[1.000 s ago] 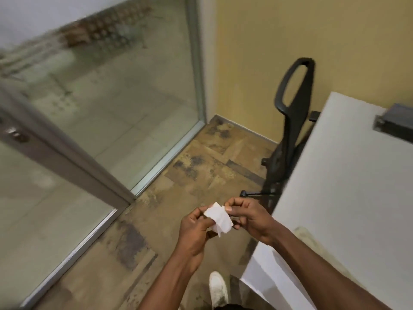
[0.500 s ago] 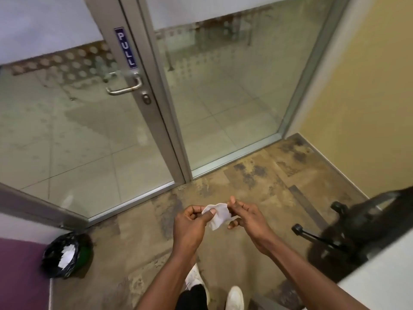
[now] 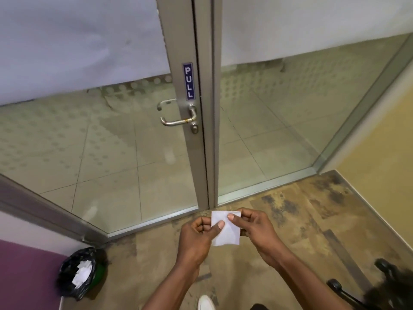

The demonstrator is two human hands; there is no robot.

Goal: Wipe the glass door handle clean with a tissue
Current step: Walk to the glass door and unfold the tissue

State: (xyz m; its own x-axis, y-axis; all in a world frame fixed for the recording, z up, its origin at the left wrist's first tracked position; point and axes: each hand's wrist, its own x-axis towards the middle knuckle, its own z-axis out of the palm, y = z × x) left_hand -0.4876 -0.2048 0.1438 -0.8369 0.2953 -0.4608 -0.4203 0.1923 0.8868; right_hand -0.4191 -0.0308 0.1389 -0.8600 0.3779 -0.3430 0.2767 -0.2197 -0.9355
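A white tissue [image 3: 226,230], folded into a flat square, is pinched between both hands low in the middle of the view. My left hand [image 3: 197,237] grips its left edge with the thumb on top. My right hand [image 3: 257,230] holds its right edge. The glass door [image 3: 111,142] stands shut ahead, with a grey metal frame and a blue PULL sign [image 3: 188,81]. Its silver lever handle [image 3: 177,120] points left, well above and beyond the hands, with a keyhole [image 3: 194,129] just below.
A bin lined with a black bag [image 3: 77,272] and holding white paper stands at the lower left by a purple surface. A black office chair base [image 3: 368,287] sits at the lower right. A yellow wall [image 3: 380,142] runs along the right. My white shoe [image 3: 206,303] shows below.
The view has swung left from the chair and table to face the door. The tissue, crumpled a second ago, is now smoothed into a flat square between both hands.
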